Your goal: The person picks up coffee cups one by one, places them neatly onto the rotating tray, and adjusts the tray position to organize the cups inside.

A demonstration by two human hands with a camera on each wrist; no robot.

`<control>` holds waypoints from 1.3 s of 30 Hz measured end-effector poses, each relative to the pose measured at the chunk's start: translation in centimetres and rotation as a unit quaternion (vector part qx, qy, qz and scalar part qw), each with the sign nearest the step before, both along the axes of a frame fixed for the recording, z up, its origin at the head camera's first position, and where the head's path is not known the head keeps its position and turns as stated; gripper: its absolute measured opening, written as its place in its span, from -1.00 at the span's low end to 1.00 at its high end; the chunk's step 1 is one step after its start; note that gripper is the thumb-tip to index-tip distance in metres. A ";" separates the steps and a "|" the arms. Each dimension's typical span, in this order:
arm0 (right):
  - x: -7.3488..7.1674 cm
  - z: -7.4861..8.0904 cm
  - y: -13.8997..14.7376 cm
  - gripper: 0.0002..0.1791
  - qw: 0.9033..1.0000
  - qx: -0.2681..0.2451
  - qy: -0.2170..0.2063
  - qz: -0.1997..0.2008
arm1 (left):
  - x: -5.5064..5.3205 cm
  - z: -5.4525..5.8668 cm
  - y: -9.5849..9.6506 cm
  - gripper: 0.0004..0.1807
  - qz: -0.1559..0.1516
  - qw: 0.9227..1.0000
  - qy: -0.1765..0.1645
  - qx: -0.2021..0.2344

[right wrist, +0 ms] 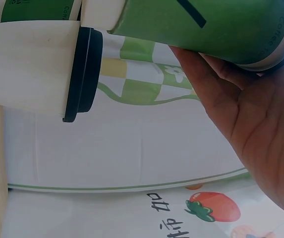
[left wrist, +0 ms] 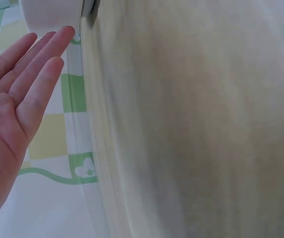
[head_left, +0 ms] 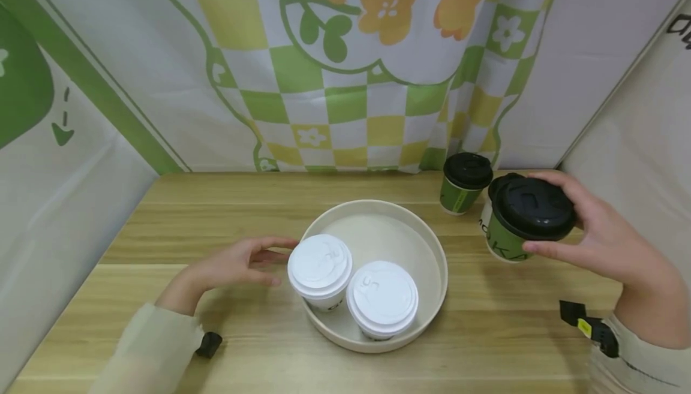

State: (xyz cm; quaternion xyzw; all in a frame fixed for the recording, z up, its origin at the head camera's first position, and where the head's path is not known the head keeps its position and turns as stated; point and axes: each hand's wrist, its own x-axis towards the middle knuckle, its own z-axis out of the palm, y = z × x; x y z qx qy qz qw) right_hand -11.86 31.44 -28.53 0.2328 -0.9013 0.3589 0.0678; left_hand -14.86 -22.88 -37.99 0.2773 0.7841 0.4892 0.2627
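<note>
My right hand [head_left: 615, 235] grips a green paper coffee cup [head_left: 504, 235] with a black lid, thumb at the near side and fingers around the far side. In the right wrist view the green cup [right wrist: 216, 29] is raised above the table, beside a white cup [right wrist: 32, 64] with a black lid. My left hand [head_left: 234, 265] has its fingers extended, tips right at the tray's left rim beside a white-lidded cup [head_left: 321, 271]. A second white-lidded cup [head_left: 383, 298] stands next to it in the round beige tray [head_left: 399, 226]. The left palm [left wrist: 3, 119] holds nothing.
A smaller green cup [head_left: 464, 184] with a black lid stands at the back right, near the hanging checked cloth [head_left: 345, 100]. The white cup partly hides behind the held one in the head view. Printed fabric walls [head_left: 637, 112] border the wooden table [head_left: 216, 214].
</note>
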 end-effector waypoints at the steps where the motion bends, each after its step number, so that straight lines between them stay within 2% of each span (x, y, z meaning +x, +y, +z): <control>1: 0.0 0.0 0.0 0.08 1.000 0.000 0.000 0.001 | 0.1 -0.1 0.0 -0.21 0.001 1.000 0.001 -0.001; 9: 0.2 0.0 0.0 0.09 1.000 -0.005 0.004 0.006 | 0.5 -0.7 0.7 -0.13 0.003 1.000 0.023 -0.003; 18: 0.2 0.1 0.1 0.10 1.000 -0.008 0.009 0.009 | 0.2 -0.7 1.3 -0.04 0.015 0.999 0.037 -0.015; 39: 0.1 0.3 -0.4 0.09 1.000 -0.003 0.021 0.021 | -1.4 -0.6 2.3 0.05 0.006 1.000 0.016 -0.002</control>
